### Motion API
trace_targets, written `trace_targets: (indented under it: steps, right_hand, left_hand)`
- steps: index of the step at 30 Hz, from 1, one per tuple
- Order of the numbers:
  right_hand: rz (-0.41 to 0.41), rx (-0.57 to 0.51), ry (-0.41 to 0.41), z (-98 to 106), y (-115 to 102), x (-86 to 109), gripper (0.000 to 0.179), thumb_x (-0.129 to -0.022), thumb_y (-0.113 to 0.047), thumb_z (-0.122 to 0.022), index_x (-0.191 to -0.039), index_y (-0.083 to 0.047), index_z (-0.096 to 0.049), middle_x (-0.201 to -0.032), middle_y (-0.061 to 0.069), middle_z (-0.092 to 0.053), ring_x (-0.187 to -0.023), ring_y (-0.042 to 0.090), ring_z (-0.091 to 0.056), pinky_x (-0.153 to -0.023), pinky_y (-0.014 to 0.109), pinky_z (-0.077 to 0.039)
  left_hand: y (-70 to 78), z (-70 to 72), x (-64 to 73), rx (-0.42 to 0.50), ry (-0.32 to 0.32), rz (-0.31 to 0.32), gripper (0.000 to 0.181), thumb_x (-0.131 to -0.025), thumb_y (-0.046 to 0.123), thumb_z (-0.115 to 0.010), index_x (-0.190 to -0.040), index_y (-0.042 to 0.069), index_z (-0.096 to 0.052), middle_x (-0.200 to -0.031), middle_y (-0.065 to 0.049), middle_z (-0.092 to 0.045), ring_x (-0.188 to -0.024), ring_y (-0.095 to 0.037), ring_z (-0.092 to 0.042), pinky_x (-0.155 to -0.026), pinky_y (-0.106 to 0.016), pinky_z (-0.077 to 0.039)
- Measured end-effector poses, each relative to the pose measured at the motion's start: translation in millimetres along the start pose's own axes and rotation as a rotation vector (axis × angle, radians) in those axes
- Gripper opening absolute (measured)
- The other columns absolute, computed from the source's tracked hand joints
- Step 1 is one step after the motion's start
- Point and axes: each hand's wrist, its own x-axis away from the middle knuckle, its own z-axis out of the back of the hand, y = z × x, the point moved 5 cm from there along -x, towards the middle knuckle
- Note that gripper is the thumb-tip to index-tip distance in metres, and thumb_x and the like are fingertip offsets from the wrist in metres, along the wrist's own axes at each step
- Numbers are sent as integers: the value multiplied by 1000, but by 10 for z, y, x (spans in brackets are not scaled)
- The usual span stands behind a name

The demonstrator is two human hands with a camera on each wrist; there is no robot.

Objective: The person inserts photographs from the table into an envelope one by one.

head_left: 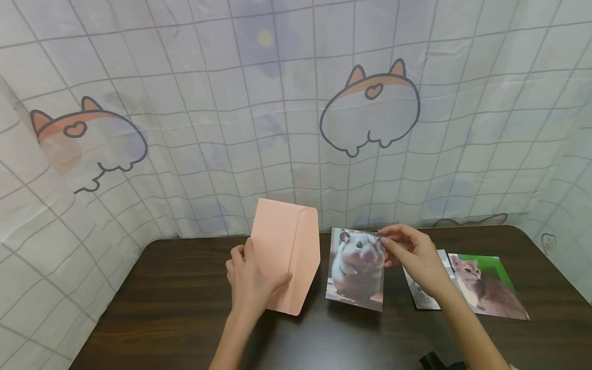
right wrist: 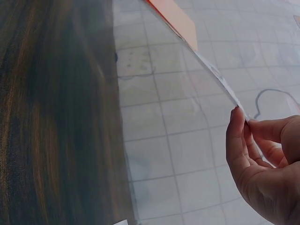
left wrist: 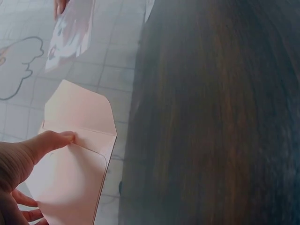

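Observation:
A pink envelope (head_left: pixel 282 241) with its flap unfolded is held by my left hand (head_left: pixel 252 282), thumb across the front near the flap's crease and fingers behind. In the left wrist view the envelope (left wrist: pixel 70 183) shows its flap pointing away from the hand. My right hand (head_left: pixel 416 257) pinches a hamster photo card (head_left: pixel 357 272) by its upper right edge, between thumb and fingers. The card is tilted up, just right of the envelope and apart from it. Seen from the right wrist, the card (right wrist: pixel 220 79) is nearly edge-on.
A cat photo card (head_left: pixel 490 288) lies at the right of the dark wooden table (head_left: pixel 171 308), beside a greyish card (head_left: pixel 421 298) partly covered by my right forearm. A black object (head_left: pixel 437 361) sits at the front edge. A checked curtain (head_left: pixel 208 154) hangs behind the table.

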Motion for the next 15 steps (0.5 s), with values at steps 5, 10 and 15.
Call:
trace_targets:
  steps: [5, 10, 15]
  right_hand:
    - [6, -11, -6, 1, -19, -13, 23, -106, -2, -60, -125, 11, -63, -97, 3, -68, -73, 12, -67, -67, 30, -62]
    - [13, -29, -12, -7, -40, -19, 24, -106, -3, -60, -125, 12, -62, -95, 0, -67, -72, 13, -66, -67, 29, -62]
    - [4, -36, -22, -27, -34, -19, 25, -106, -4, -61, -125, 12, -62, -96, 0, -67, -72, 13, -67, -68, 29, -62]
  left_hand:
    - [44, -33, 1, -6, 21, -9, 108, -59, 30, -103, -145, -1, -46, -130, -28, -48, -109, -51, -46, -92, -63, -43]
    - [85, -69, 0, 5, 20, -4, 108, -58, 30, -103, -145, 0, -47, -130, -28, -48, -111, -51, -46, -93, -63, -43]
    - [100, -123, 11, 30, -15, 23, 109, -59, 31, -103, -147, 2, -46, -134, -27, -47, -115, -51, -45, -97, -63, -43]
